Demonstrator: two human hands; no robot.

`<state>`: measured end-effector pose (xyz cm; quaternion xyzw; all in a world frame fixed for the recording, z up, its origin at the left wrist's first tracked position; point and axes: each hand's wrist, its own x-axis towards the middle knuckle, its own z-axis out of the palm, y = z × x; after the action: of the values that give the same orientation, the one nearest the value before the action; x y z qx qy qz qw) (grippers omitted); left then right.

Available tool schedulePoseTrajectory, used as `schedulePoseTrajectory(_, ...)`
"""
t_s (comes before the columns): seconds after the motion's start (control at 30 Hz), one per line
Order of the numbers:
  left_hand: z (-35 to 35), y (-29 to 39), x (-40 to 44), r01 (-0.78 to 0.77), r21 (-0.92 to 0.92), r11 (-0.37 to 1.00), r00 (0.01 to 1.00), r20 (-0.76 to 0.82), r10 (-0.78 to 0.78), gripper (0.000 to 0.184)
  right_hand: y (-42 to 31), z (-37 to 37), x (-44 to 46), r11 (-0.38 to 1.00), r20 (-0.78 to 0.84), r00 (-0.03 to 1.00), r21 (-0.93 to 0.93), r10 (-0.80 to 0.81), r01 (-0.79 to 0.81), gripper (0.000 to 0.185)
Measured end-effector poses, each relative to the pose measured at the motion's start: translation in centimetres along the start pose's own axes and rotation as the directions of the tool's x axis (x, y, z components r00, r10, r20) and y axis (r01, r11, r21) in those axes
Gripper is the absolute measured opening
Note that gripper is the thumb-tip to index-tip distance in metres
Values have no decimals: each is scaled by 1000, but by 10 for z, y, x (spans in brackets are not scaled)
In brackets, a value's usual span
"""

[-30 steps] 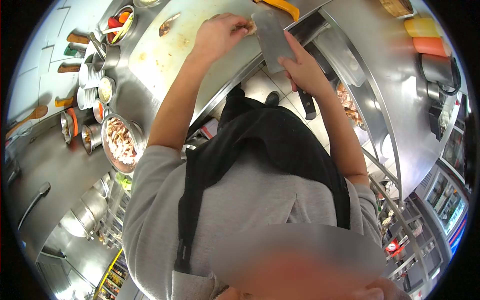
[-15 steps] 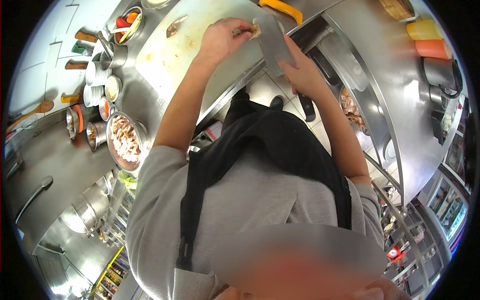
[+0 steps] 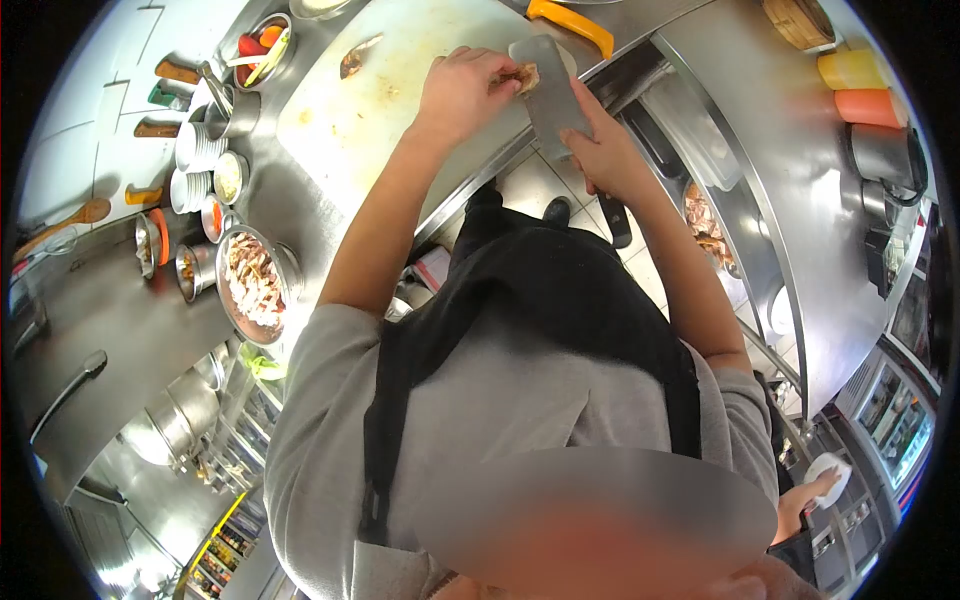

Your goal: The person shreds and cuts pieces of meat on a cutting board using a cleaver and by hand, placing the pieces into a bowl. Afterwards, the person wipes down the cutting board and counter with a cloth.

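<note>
In the head view, my right hand grips a cleaver. Its broad grey blade lies tilted over the near right edge of the white cutting board, and its dark handle points down below my hand. My left hand pinches a small brownish piece of meat at the blade's left side. Whether the meat rests on the blade or just beside it, I cannot tell. Farther left on the board lies another small piece of meat, apart from both hands.
A metal bowl of sliced meat stands to the left, near stacked white dishes and a bowl of vegetables. A yellow handle lies beyond the board. Meat pieces sit at right. A co-worker's hand holds something white.
Both hands, the cleaver and the board appear slightly farther right and lower. My left hand still pinches the meat. A co-worker's arm with a white object has come into view at lower right.
</note>
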<state>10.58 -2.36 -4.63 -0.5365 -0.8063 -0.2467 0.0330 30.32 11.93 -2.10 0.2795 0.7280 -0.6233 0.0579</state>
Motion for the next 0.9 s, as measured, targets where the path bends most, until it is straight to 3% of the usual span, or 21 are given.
schedulePoseTrajectory(0.23, -11, 7, 2, 30, -14, 999, 998, 56, -29, 25, 0, 17, 25, 994, -49, 994, -28, -103, 101, 78)
schedulePoseTrajectory(0.3, -15, 13, 2, 39, 98, 994, 995, 87, -47, 29, 4, 16, 16, 989, -73, 987, -44, -146, 143, 78)
schedulePoseTrajectory(0.47, -9, 5, -2, 65, 72, 995, 996, 48, -69, 29, -1, 13, -6, 992, 36, 998, -116, -49, 53, 78)
schedulePoseTrajectory(0.53, -7, 4, -5, 46, 36, 998, 999, 15, -47, 27, -4, 18, 11, 987, 23, 996, -132, -86, 88, 78)
schedulePoseTrajectory(0.6, -14, 5, -2, 76, 102, 992, 996, 45, -81, 30, -11, 17, 32, 979, 9, 990, -151, -141, 140, 78)
schedulePoseTrajectory(0.63, -18, 6, 0, 70, 108, 992, 996, 44, -75, 30, -13, 17, 39, 951, -2, 981, -246, -192, 185, 78)
schedulePoseTrajectory(0.67, -21, 8, 0, 133, 178, 975, 989, 41, -142, 32, -11, 17, 42, 916, -7, 972, -337, -235, 219, 77)
schedulePoseTrajectory(0.8, -17, -19, 2, 274, 365, 890, 958, -24, -285, 36, -11, 9, 32, 882, -72, 949, -397, -306, 254, 75)
schedulePoseTrajectory(0.87, -25, -25, 1, 260, 410, 874, 964, -61, -259, 35, -13, -2, 11, 938, -150, 942, -229, -300, 262, 74)
schedulePoseTrajectory(0.9, -29, -26, 3, 237, 455, 858, 971, -92, -219, 34, -15, -8, 2, 938, -146, 944, -231, -297, 259, 74)
